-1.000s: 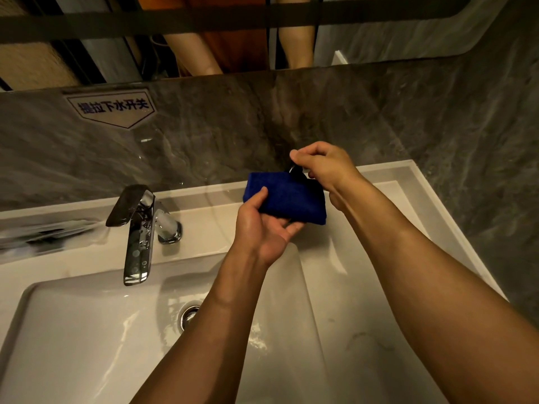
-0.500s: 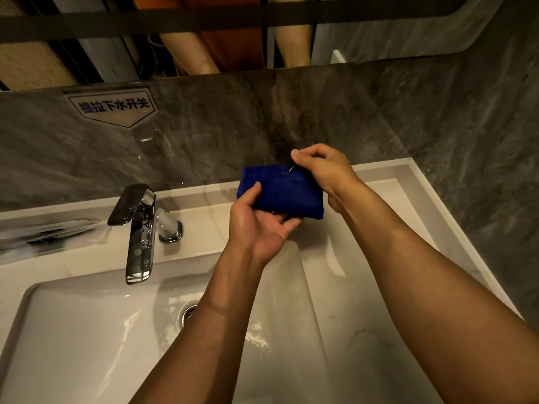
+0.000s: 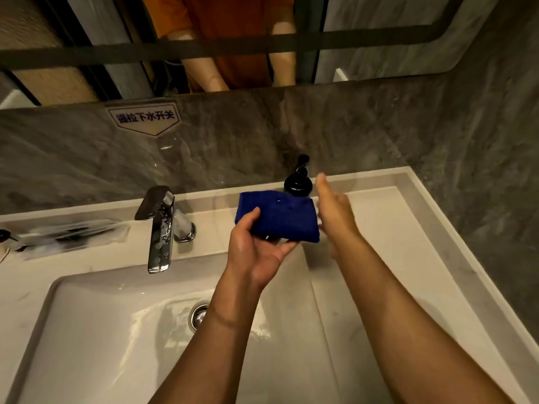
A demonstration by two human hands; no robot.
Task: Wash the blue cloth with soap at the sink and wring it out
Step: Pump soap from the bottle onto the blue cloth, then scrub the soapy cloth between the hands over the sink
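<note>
Grey marbled wall panelling backs a pale washbasin counter (image 3: 431,258), with a mirror edge along the top of the frame. At far left of the frame some wrapped items, too blurred to identify, lie on the counter. Left of centre stands a chrome faucet (image 3: 159,228); no water is seen running from it, though the basin (image 3: 87,330) below shows wet patches around the drain (image 3: 200,314). At centre, my left hand (image 3: 256,252) grips the folded blue cloth (image 3: 278,215) from beneath, thumb on top, holding it above the counter just in front of the black soap dispenser (image 3: 298,182). Right of centre, my right hand (image 3: 332,211) is released, fingers straight and grasping nothing, just beside the cloth's right edge and near the dispenser; it is motion-blurred. A small pale spot on the cloth may be soap. Assessment: the soaping step is in hand. Next move calls for working the soap into the fabric with both hands, likely under running water at the faucet.
</note>
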